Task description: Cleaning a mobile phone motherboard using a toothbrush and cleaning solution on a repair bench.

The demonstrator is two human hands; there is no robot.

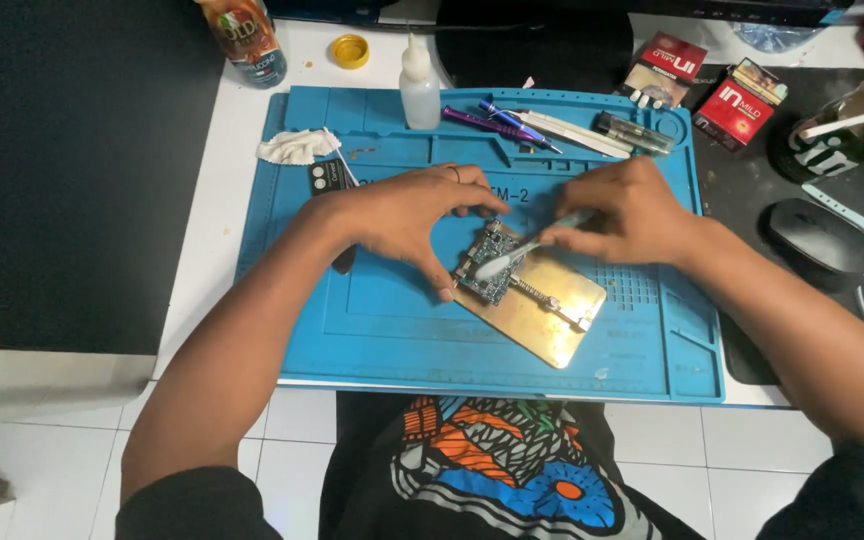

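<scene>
Spread across a white desk, a blue silicone repair mat [372, 330] carries a brass-coloured holder plate [552, 315] under both hands. Clamped at the plate's upper-left end sits a small circuit board [487, 275], thin, rigid and likely fragile, best gripped by its edges. The left hand [407, 215] arches half-open beside it, thumb and fingertips touching the board's rim. The right hand [632, 215] pinches a slim white-tipped brush [522, 252], its tip resting on the board. Beyond the knuckles stand a dropper bottle [419, 85] and loose tools [552, 128].
</scene>
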